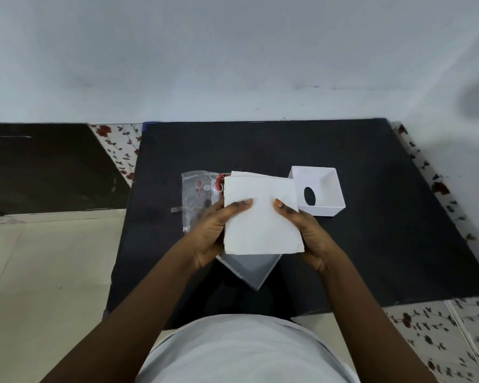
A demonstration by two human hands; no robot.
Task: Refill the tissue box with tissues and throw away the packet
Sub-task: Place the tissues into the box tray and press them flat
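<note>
A square stack of white tissues (260, 217) is held above the black table (371, 230). My left hand (213, 230) grips its left edge and my right hand (307, 230) grips its right edge, thumbs on top. Directly below the stack, partly hidden, lies the open white tissue box base (252, 272), one corner pointing toward me. The white box lid (320, 190) with an oval hole lies upside down to the right. The clear plastic packet (197, 197) with red print lies flat on the table to the left, behind my left hand.
A white wall rises behind the table. A dark panel (44, 167) stands at the left, above pale floor tiles. Flower-patterned tiles (440, 341) run along the table's right side and near right corner. My white shirt fills the bottom of the view.
</note>
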